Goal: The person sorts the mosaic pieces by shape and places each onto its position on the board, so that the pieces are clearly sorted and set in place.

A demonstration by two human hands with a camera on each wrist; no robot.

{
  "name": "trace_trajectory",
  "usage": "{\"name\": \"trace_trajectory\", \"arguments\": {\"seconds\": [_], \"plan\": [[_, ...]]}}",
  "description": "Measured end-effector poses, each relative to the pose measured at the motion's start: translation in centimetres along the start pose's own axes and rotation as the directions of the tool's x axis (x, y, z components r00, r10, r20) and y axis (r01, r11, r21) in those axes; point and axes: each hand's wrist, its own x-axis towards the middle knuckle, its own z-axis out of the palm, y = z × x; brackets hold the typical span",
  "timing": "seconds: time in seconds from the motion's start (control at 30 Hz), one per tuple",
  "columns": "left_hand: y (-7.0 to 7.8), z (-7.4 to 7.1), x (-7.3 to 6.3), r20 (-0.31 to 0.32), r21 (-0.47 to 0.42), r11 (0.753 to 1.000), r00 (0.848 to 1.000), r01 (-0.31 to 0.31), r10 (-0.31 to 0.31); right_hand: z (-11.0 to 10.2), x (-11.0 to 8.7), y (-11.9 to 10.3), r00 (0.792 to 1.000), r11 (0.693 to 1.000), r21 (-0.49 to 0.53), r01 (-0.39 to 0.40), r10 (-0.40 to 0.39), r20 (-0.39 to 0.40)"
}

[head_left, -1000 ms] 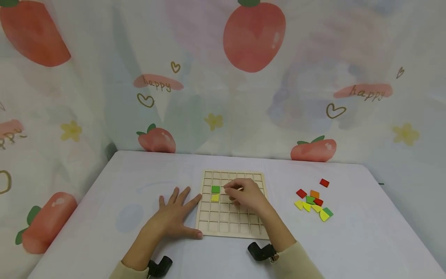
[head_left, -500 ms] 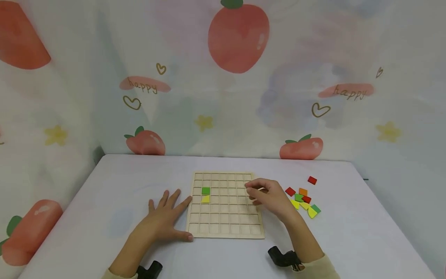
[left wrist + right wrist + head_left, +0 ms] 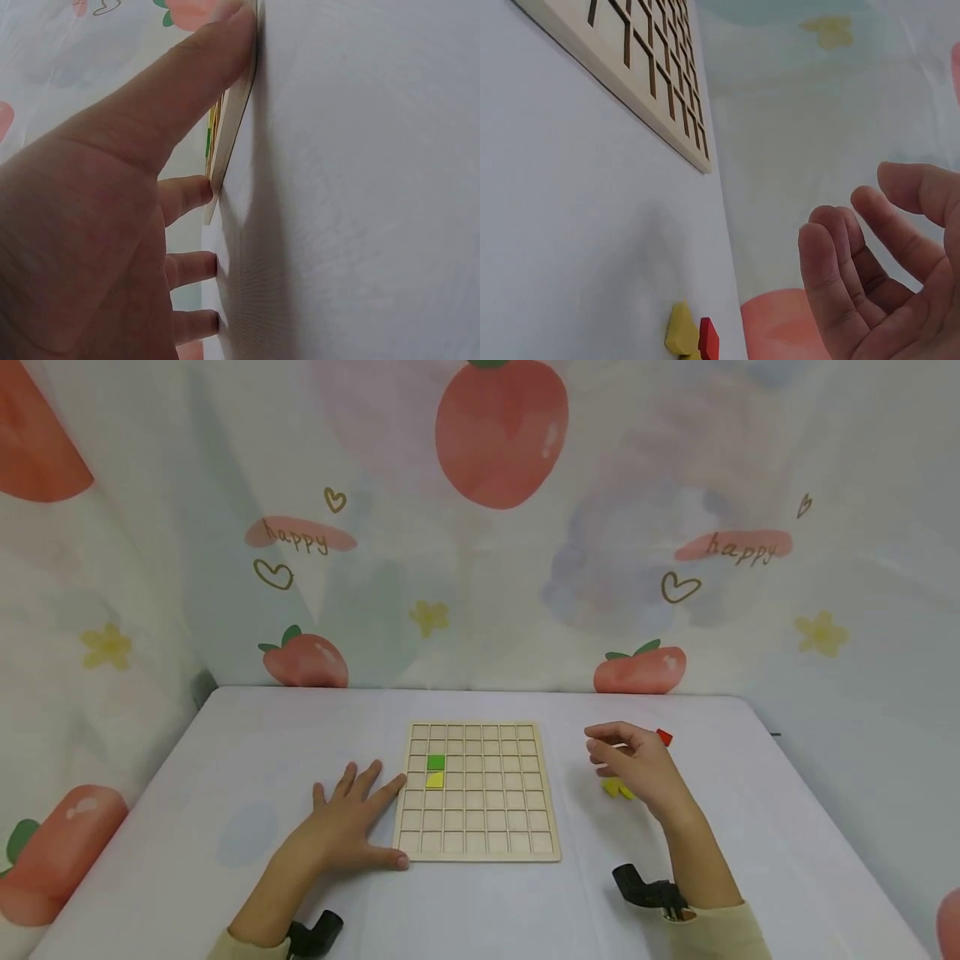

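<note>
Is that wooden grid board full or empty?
Nearly empty. In the head view, the grid board has only a green tile and a yellow tile in its squares; the others show bare wood.

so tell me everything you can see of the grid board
The grid board is a pale, roughly square, wood-looking panel with a plain border and rows of sunken cells with brown inner edges. It lies flat on the white table. Toward its left side, a green tile and a yellow tile sit in adjoining cells. The left hand touches its left side with thumb and index finger.
</note>
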Motion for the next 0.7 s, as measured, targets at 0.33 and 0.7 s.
{"name": "trace_trajectory", "arguments": {"seconds": [0.33, 0.7], "plan": [[0.3, -0.6, 0.2, 0.012, 0.004, 1.000, 1.000, 0.012, -0.012, -2.6, 0.1, 0.7, 0.998, 1.000, -0.019, -0.013, 0.012, -0.058], [0.2, -0.3, 0.0, 0.017, -0.026, 1.000, 1.000, 0.014, -0.014, -2.5, 0.3, 2.6, 0.987, 0.990, -0.037, -0.138, 0.135, -0.089]]}}
